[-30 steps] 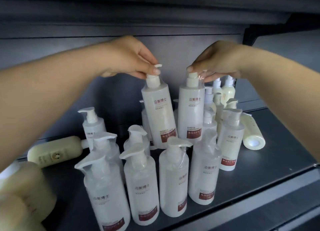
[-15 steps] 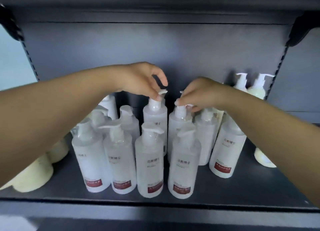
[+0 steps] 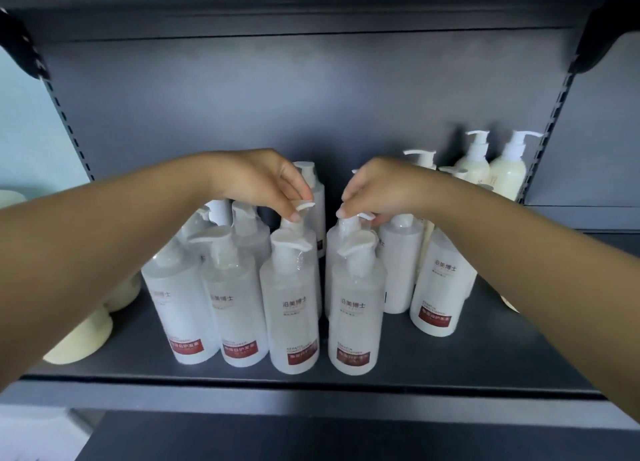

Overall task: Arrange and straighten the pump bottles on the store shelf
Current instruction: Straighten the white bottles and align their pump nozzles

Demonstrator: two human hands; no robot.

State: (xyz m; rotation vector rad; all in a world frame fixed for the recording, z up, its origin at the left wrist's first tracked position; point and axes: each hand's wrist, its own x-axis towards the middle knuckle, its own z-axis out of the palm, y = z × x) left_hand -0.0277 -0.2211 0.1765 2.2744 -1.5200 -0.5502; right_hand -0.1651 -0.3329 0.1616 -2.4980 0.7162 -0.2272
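Several clear white pump bottles with red labels stand in rows on the dark shelf [image 3: 450, 363]. My left hand [image 3: 263, 180] pinches the pump head of a second-row bottle [image 3: 304, 239], behind the front bottle [image 3: 294, 308]. My right hand [image 3: 381, 187] pinches the pump head of the neighbouring second-row bottle [image 3: 332, 253], behind another front bottle [image 3: 356, 315]. Both held bottles stand upright, mostly hidden by the front row. Two more front-row bottles [image 3: 239, 305] stand to the left.
Cream pump bottles [image 3: 502, 170] stand upright at the back right. Cream bottles [image 3: 83, 336] lie on their sides at the left, partly under my left forearm. A labelled bottle [image 3: 440, 287] stands apart at the right. The shelf's front edge [image 3: 311, 388] runs below.
The two bottles that I held raised in the air a second ago now stand on the shelf in the second row. Both hands came down with them and still pinch the pump heads.
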